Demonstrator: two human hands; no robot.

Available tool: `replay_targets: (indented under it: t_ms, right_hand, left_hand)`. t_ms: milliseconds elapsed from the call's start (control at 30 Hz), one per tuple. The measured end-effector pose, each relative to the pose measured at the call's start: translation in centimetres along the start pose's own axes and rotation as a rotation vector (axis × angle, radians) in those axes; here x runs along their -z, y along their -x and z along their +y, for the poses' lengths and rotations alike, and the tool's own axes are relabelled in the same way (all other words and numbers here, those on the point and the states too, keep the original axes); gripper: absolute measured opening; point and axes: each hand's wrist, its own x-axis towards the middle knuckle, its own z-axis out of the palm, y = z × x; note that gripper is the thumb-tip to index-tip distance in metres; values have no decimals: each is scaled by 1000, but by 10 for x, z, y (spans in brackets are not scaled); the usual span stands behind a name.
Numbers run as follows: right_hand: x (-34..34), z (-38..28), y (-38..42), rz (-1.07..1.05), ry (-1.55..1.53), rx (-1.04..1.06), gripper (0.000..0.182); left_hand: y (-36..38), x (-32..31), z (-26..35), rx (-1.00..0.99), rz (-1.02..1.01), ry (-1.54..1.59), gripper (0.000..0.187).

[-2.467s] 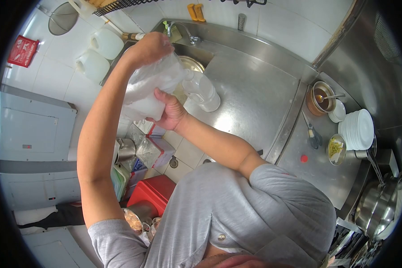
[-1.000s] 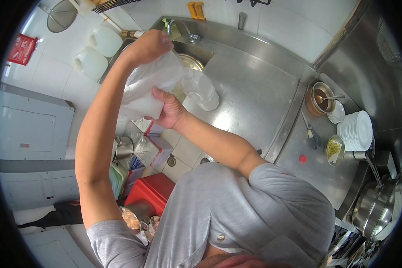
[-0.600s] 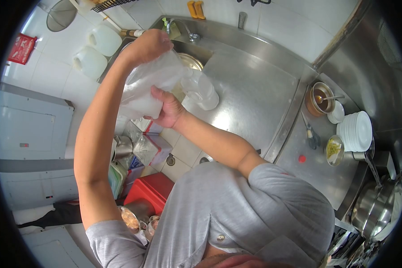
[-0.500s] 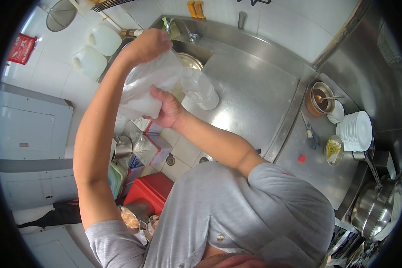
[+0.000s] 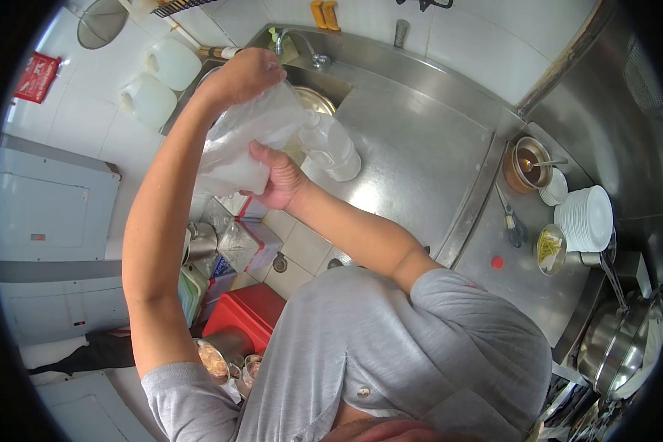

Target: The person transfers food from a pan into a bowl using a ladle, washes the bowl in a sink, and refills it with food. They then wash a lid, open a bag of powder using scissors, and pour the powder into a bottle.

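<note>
Two hands are gripping one clear plastic bag [image 5: 247, 144]: left hand [image 5: 244, 74] pinching its top high, right hand [image 5: 278, 179] squeezing below, tilting it into the clear container [image 5: 335, 147] on the desk [image 5: 420, 147].

A working restaurant kitchen: steel counter [image 5: 420, 162], sink tap [image 5: 296, 40], stacked white plates [image 5: 586, 217].
</note>
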Motion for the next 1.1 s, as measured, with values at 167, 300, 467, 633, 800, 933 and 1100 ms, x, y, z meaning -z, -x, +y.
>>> replay_targets:
  t_ms: [167, 300, 467, 633, 800, 933, 1100]
  right_hand:
    - [4, -11, 13, 30, 128, 22, 53]
    - [18, -24, 26, 117, 416, 27, 60]
    - [32, -43, 46, 242, 987, 59, 62]
    - [41, -49, 75, 296, 1639, 114, 59]
    - [113, -28, 111, 354, 1571, 56, 61]
    - [163, -19, 134, 464, 1595, -30, 64]
    - [168, -19, 141, 445, 1636, -9, 60]
  left_hand:
    - [34, 0, -15, 16, 69, 120, 25]
    - [72, -17, -37, 140, 60, 617, 18]
    - [118, -82, -74, 151, 254, 1127, 15]
    - [154, -165, -85, 206, 350, 1406, 15]
    - [160, -237, -79, 300, 233, 1319, 15]
    - [150, -293, -82, 367, 100, 1205, 15]
    - [151, -312, -72, 346, 57, 1127, 16]
